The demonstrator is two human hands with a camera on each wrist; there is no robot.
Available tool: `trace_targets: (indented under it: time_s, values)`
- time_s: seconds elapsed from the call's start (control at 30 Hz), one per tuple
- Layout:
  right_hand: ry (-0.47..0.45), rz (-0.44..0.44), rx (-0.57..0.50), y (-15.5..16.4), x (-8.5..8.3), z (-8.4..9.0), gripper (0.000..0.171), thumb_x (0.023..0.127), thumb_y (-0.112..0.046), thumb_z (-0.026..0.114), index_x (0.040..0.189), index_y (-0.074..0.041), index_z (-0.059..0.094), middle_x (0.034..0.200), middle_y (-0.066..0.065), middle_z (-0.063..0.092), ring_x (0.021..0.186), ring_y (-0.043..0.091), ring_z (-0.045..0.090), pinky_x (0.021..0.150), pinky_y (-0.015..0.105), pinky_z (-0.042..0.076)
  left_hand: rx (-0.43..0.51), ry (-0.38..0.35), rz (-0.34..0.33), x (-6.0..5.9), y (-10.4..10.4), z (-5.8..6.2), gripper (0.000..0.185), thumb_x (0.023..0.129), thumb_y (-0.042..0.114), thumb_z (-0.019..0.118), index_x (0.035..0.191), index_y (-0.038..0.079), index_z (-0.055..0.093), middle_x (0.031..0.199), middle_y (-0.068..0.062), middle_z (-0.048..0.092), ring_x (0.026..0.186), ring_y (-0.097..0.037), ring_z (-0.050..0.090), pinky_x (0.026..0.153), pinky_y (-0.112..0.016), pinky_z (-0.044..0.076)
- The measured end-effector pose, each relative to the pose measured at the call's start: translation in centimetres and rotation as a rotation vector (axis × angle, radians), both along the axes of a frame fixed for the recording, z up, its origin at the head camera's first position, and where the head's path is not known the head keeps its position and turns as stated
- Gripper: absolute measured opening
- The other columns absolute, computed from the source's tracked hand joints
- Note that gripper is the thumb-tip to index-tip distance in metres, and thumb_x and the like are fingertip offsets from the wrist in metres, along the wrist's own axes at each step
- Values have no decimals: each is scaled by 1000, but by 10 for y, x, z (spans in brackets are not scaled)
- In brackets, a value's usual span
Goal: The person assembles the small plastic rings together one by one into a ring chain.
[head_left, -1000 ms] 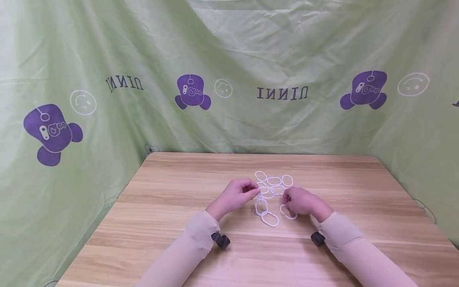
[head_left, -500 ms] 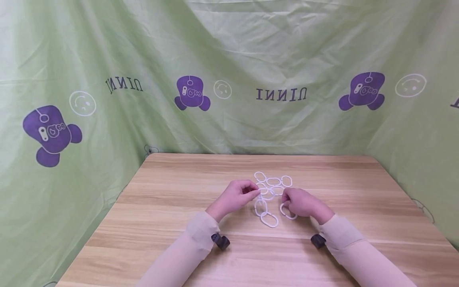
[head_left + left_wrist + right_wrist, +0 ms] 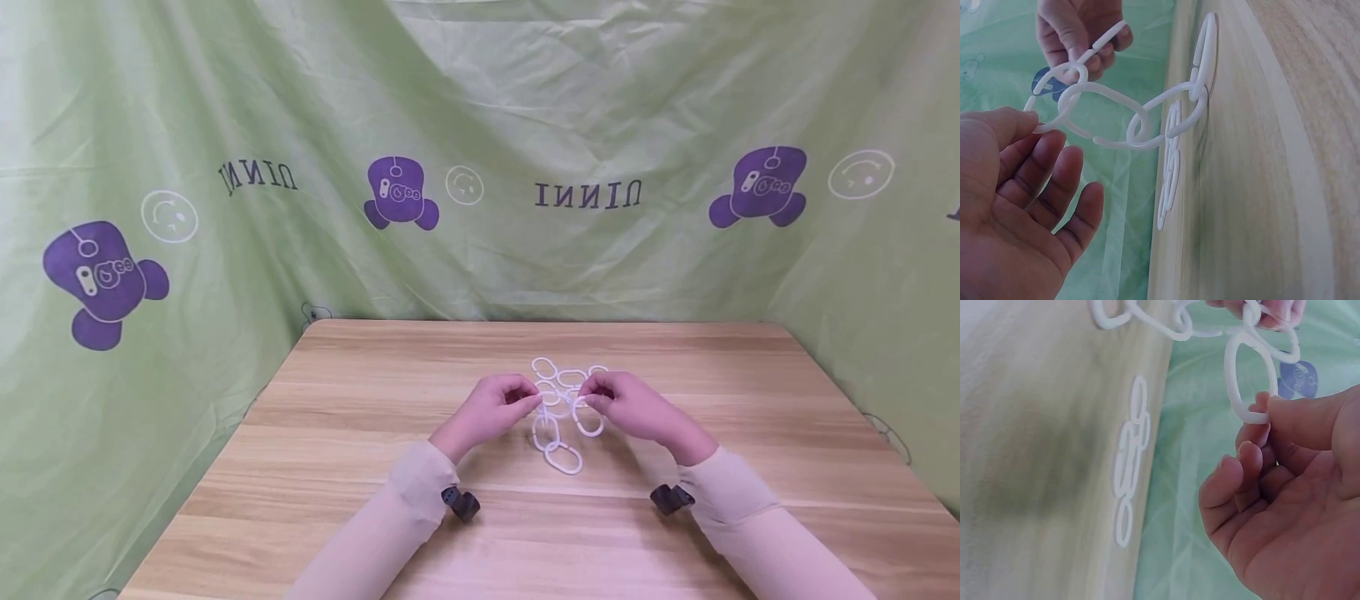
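Note:
My left hand (image 3: 491,408) pinches an oval white plastic chain link (image 3: 1040,87) between thumb and fingertips. Joined links hang below it: a middle link (image 3: 1110,103), then others sloping down to an end link (image 3: 563,458) on the tabletop. Thumb and index finger of my right hand (image 3: 637,408) pinch a single white link (image 3: 1232,375), tilted and raised close beside the left hand's link. In both wrist views these two links overlap near the fingertips. The small gap in the right hand's link is hidden by its fingers.
Several white links lie grouped on the wooden table (image 3: 375,467) just beyond the hands, among them a far link (image 3: 535,364). A green printed curtain (image 3: 495,267) hangs behind and at both sides. Black wrist cameras (image 3: 461,504) are strapped on each sleeve.
My right hand has lifted its link from low over the table and carried it up and left toward the left hand. The left hand and its chain stay nearly still.

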State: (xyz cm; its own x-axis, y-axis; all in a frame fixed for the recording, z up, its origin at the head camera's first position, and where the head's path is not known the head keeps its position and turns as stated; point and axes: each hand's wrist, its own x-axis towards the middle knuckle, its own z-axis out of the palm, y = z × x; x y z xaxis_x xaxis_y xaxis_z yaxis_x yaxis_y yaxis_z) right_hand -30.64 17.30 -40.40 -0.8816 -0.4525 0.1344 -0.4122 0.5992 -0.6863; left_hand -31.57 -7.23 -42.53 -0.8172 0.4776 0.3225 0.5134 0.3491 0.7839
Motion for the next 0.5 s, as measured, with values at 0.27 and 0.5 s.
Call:
trace_targets:
  time_s: [0.27,0.5]
  values:
    - [-7,-55,-41,-2,6,12,4,88,-8,56,89,-8,59,76,3,55,68,17,48,59,30,42,-3,23,22,-1,0,-2,11,87,27,62,87,16,65,76,7,60,69,-9,53,62,-24,47]
    - [7,-86,-82,-9,6,13,8,89,-13,57,92,-7,61,72,3,54,64,18,47,54,30,41,11,17,-13,1,2,0,11,86,25,63,87,14,66,75,6,60,70,-13,54,64,-25,47]
